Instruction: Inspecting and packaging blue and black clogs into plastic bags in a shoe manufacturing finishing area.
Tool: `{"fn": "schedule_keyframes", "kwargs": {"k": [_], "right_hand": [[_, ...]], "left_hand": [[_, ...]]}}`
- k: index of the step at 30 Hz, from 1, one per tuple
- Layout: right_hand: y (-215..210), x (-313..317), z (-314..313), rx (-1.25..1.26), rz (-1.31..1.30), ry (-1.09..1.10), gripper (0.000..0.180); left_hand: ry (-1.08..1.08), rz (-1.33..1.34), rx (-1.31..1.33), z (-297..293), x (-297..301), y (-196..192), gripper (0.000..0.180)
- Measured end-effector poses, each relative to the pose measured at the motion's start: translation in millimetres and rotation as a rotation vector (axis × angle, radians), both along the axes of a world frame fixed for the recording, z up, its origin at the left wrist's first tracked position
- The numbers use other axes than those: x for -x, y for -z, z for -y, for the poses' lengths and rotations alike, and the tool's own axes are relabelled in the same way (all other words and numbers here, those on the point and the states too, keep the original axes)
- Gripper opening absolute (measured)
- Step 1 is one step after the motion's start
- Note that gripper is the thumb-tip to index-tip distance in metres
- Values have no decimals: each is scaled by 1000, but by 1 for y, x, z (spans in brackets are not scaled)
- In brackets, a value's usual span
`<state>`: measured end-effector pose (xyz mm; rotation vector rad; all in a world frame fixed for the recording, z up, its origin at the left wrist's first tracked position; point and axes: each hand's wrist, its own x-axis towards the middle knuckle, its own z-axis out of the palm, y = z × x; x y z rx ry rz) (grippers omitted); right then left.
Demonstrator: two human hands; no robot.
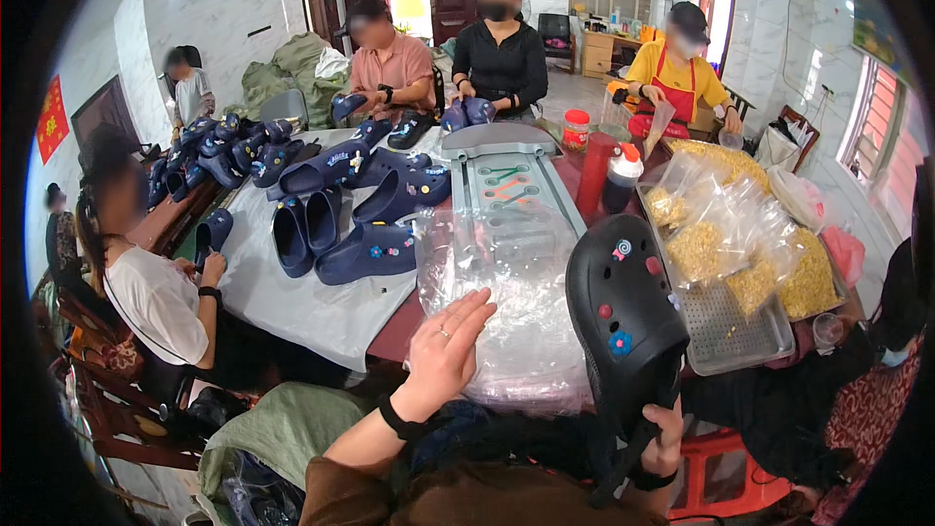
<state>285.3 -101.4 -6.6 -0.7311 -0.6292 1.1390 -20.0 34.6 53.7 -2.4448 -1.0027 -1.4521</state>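
Observation:
A black clog (623,331) with small flower, candy and round charms stands upright, toe up, in front of me on the right. My right hand (664,433) is closed around its heel end; the clog hides some of the fingers. My left hand (448,341) is stretched out, fingers straight, at the left edge of a stack of transparent plastic bags (526,331). It holds nothing that I can see. Beyond the bags lies a grey plastic stool top (506,170) with green and orange marks.
Decorated navy clogs (365,253) cover the white sheet (263,273) at left. At right, a metal tray (735,331) bears bags of yellow bits (701,251). A red cylinder (596,170) and dark bottle (620,180) stand beyond. Several people work around the table; a red stool (726,477) is below.

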Motion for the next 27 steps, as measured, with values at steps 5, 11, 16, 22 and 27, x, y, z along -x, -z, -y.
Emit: {"fn": "schedule_keyframes", "kwargs": {"k": [5, 11, 16, 22, 27], "right_hand": [[-4, -10, -6, 11, 134, 16, 105], [-26, -24, -19, -80, 411, -174, 109], [-44, -29, -26, -138, 786, -554, 97], [-56, -26, -25, -145, 1204, -414, 94], [-44, -19, -17, -69, 1345, -140, 92]], "left_hand": [[29, 8, 381, -43, 4, 71, 32], [68, -45, 339, -69, -13, 97, 31], [246, 161, 642, -83, -26, 92, 37], [138, 63, 421, -76, -5, 66, 34], [53, -51, 380, -61, 3, 48, 34]]}}
